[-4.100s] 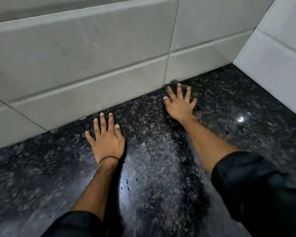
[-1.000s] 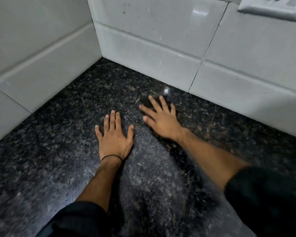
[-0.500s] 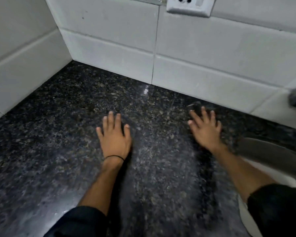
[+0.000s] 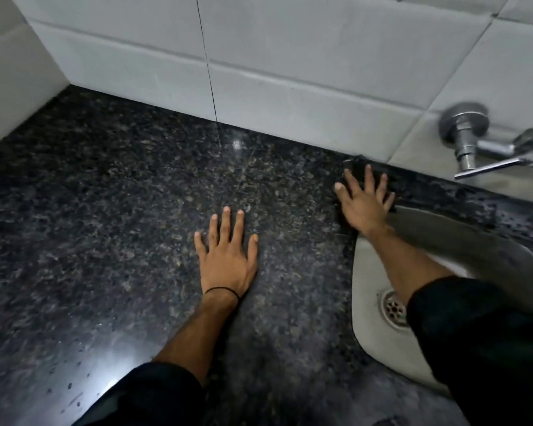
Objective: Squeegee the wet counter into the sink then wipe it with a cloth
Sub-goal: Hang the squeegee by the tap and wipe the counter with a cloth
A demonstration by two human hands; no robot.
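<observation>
A dark speckled granite counter [image 4: 120,210] fills the view, shiny with wet spots near its front edge. My left hand [image 4: 226,256] lies flat on the counter, fingers spread, holding nothing. My right hand [image 4: 363,204] presses flat on a dark cloth [image 4: 356,167], of which only a bit shows beyond the fingertips. The cloth sits at the back of the counter against the wall tiles, right beside the far-left corner of the steel sink [image 4: 370,333]. The right forearm crosses over the sink's basin.
White wall tiles [image 4: 290,72] run along the back and the left side. A chrome tap [image 4: 474,139] juts from the wall at the right above the sink. The sink's drain [image 4: 393,307] shows beside my right sleeve.
My right hand has slid the cloth rightward along the back wall, from the left corner to the sink's edge. The view has panned right, bringing the sink and tap in. My left hand stays flat.
</observation>
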